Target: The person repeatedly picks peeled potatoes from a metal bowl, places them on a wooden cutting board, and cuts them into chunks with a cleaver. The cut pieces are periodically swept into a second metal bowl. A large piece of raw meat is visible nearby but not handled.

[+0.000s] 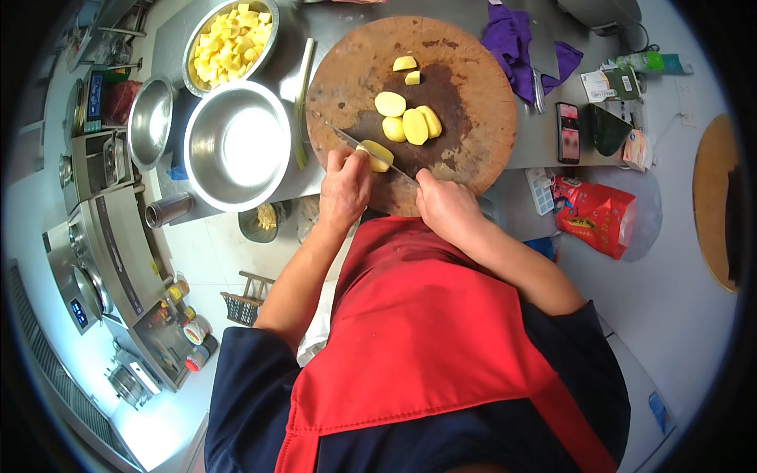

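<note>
On a round wooden chopping board [331,77], my right hand [443,201] grips the handle end of a knife [402,172], its blade pointing up and left. The blade lies across a peeled potato piece [378,158] near the board's lower left. My left hand [346,183] has its curled fingertips on that piece, against the blade. Above the blade sit several peeled potato pieces [415,126], grouped near the middle of the board. Two small potato chunks [405,63] lie further back. What my left fingers press on is partly hidden.
Left of the board stand an empty steel bowl [198,186], a steel bowl of potato chunks [192,71] and a tilted steel bowl [137,148]. A green stalk [301,106] lies beside the board. To the right are a purple cloth [510,47] and a phone [568,148].
</note>
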`<state>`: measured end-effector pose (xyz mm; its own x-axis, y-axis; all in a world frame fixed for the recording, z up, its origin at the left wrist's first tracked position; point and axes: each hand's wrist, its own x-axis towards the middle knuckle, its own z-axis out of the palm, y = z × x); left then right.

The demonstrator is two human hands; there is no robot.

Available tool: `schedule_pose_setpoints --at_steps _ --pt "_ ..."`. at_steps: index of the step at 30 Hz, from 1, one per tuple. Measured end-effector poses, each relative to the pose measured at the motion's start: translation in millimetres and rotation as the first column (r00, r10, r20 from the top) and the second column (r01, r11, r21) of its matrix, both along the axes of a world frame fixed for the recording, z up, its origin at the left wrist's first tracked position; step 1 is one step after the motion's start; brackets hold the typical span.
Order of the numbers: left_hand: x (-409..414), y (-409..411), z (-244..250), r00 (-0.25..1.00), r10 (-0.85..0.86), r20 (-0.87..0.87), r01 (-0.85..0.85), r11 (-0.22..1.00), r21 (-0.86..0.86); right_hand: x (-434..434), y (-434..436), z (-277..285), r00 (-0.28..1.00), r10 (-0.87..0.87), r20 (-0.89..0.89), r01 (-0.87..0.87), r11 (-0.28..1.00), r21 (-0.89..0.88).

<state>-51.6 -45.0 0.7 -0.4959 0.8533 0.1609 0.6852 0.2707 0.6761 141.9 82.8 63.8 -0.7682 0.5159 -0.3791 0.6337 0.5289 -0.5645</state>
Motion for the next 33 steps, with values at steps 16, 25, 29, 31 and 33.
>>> schedule_pose_setpoints --at_steps 16,25,29,31,33 --pt "-15.7 7.1 -9.2 0.983 -0.181 0.042 0.177 0.981 0.083 -2.1 4.7 17.6 0.989 -0.143 -0.04 0.134 0.974 -0.183" --pt "-33.1 -17.0 27.2 0.977 -0.178 0.117 0.162 0.978 0.133 -3.2 -15.5 63.9 0.99 -0.105 -0.089 0.12 0.975 0.189" --pt "-64.5 6.7 89.2 0.981 -0.192 0.027 0.178 0.947 0.266 4.7 -29.9 70.0 0.986 -0.138 -0.095 0.154 0.971 0.181" --pt "-85.7 27.1 90.4 0.987 -0.096 0.127 0.048 0.939 0.339 11.4 -34.5 67.6 0.971 -0.185 -0.154 0.212 0.96 0.182" --pt "-104.8 42.7 93.9 0.95 0.076 0.302 -0.162 0.95 0.269 24.6 -35.8 61.4 0.928 -0.238 -0.285 0.299 0.934 0.193"
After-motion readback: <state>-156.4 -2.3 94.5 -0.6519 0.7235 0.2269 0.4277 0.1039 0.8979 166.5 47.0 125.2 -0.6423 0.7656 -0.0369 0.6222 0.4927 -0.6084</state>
